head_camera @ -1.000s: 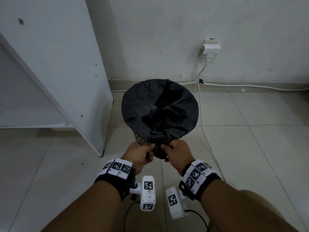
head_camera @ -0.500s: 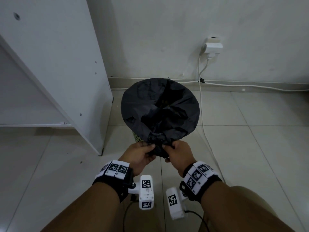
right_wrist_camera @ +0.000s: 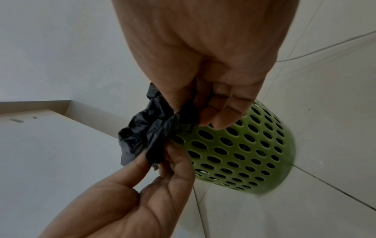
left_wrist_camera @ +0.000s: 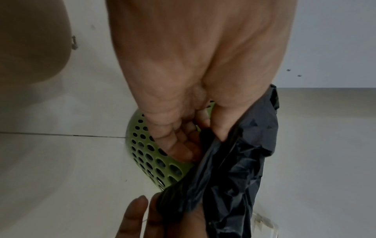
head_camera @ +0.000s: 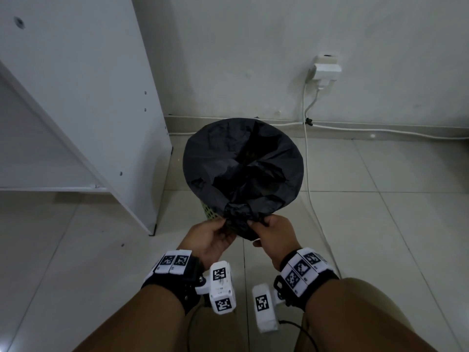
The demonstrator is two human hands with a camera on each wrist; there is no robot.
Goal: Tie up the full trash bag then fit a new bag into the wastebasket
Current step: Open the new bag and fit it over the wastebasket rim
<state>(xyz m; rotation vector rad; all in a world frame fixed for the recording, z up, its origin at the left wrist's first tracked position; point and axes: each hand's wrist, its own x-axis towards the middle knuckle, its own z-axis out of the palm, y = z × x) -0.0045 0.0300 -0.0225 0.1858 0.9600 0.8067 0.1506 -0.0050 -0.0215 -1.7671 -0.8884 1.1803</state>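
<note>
As both hands meet at the near rim, the left hand point(head_camera: 212, 238) and the right hand point(head_camera: 272, 233) each pinch the bunched edge of the black trash bag point(head_camera: 243, 163), side by side, equally near it. The bunch hangs just beyond the fingertips; farther, the bag stretches over the green wastebasket point(right_wrist_camera: 244, 149) on the floor.

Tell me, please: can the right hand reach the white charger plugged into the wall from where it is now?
Probably not as things stand. The right hand pinches the black trash bag together with the left hand, and the bagged green wastebasket stands between it and the charger, which sits well beyond on the wall.
</note>
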